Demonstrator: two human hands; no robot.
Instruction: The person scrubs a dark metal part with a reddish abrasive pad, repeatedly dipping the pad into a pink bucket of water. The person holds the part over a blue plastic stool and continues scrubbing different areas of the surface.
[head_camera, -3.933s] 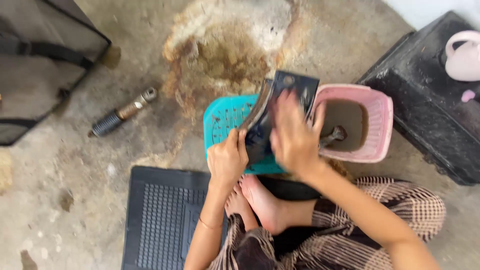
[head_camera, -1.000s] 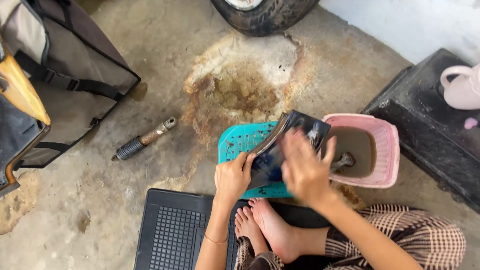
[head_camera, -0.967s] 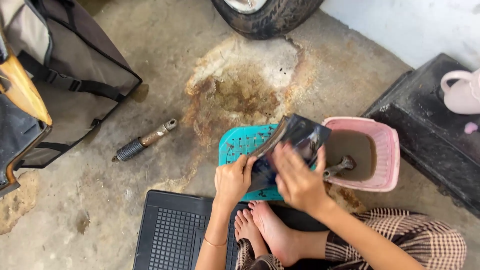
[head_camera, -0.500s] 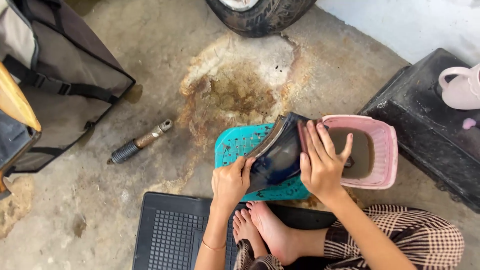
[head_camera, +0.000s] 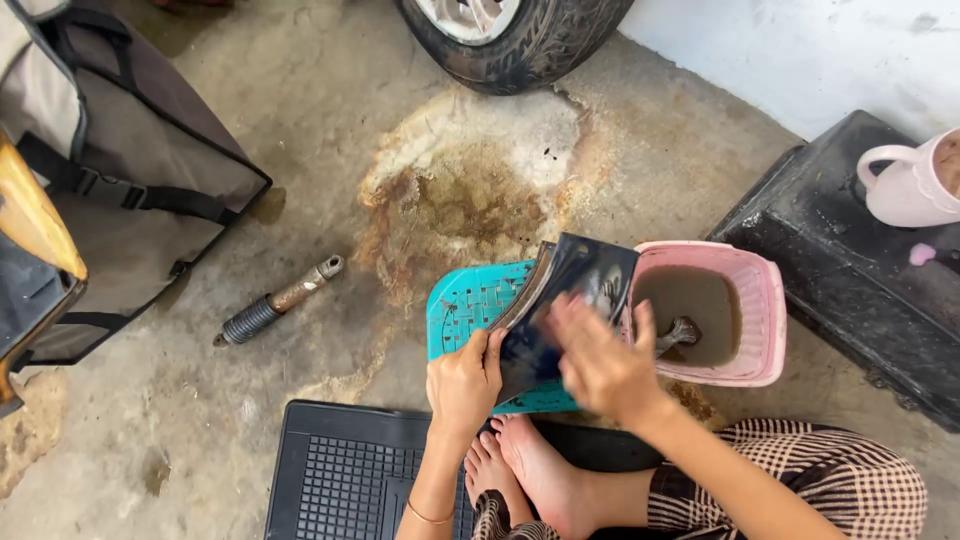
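A garage or vehicle repair yard is showing here: a black rubber car tyre (head_camera: 515, 40) is standing on stained concrete floor (head_camera: 330, 150), a rusty metal shock absorber (head_camera: 278, 301) lying nearby.

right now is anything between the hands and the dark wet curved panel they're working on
Nothing visible. The left hand grips the dark wet curved panel by its lower edge, and the blurred right hand lies directly on its face.
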